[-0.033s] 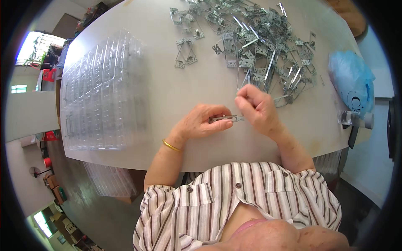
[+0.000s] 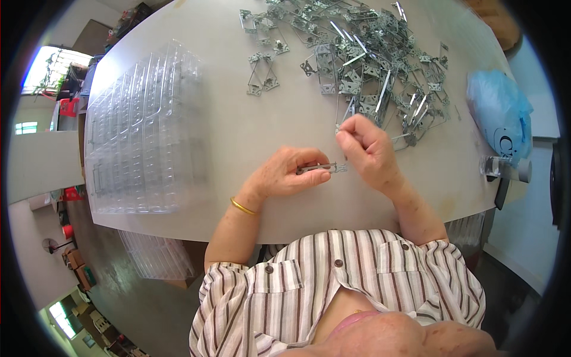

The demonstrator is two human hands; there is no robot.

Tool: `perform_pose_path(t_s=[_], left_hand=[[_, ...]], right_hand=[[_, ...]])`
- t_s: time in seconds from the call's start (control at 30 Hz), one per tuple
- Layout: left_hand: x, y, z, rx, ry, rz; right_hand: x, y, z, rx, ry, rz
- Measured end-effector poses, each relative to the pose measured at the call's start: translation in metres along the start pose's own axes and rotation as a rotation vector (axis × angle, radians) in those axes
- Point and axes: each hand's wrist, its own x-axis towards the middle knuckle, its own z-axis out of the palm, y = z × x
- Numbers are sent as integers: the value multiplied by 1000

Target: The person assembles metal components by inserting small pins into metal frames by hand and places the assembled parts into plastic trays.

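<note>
My left hand is closed around a small metal bracket, gripped between thumb and fingers. The bracket's bare end sticks out to the right, past the thumb tip. Just right of it and a little farther off, my right hand is held with its fingers curled together in a pinch. Whatever is between those fingertips is too small or hidden to make out. The heap of metal brackets and rods lies just beyond the right hand, its near edge close to the knuckles.
Clear plastic trays stand stacked on the left of the white table. One loose bracket lies left of the heap. A blue plastic bag and a clear bottle are at the right edge. More plastic trays sit below table level.
My right hand has shifted very slightly to the right. The left hand keeps its grip on the bracket in the same place.
</note>
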Motion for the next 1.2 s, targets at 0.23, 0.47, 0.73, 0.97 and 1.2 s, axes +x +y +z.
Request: perform_pose_path(t_s=[0.23, 0.47, 0.73, 0.97, 1.2], left_hand=[[2, -5, -14, -586, 134, -94], [4, -17, -13, -692, 220, -21], [3, -21, -16, -644, 228, -27], [4, -19, -17, -587, 208, -31], [3, -16, -17, -493, 239, -3]], right_hand=[[7, 7, -5, 174, 115, -168], [0, 1, 6, 156, -103, 79], [0, 8, 11, 79, -80, -32], [1, 8, 10, 63, -42, -37], [0, -4, 6, 77, -105, 55]])
